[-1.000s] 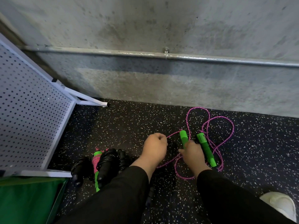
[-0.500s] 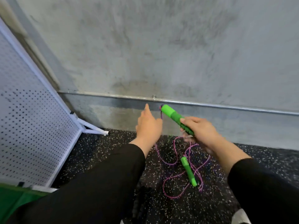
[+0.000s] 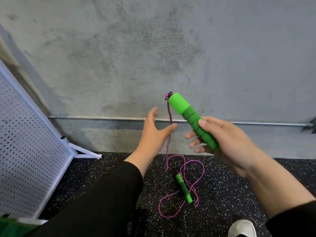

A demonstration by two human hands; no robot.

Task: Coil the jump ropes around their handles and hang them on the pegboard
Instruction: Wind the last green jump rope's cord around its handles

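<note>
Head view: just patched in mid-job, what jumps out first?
The bright green handle gripped in the right hand, raised in front of the concrete wall. Its pink rope hangs past the open left hand to the speckled floor, where the second green handle lies in loose loops.

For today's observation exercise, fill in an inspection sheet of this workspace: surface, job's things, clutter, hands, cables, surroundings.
Surface: black speckled rubber floor.
Job's things: right hand grips one green foam handle; pink cord hangs from it to loose loops on the floor; second green handle lies there.
Clutter: white shoe.
Hands: left hand open beside the cord.
Cables: nothing seen.
Surroundings: white perforated pegboard, grey concrete wall, metal conduit pipe.
</note>
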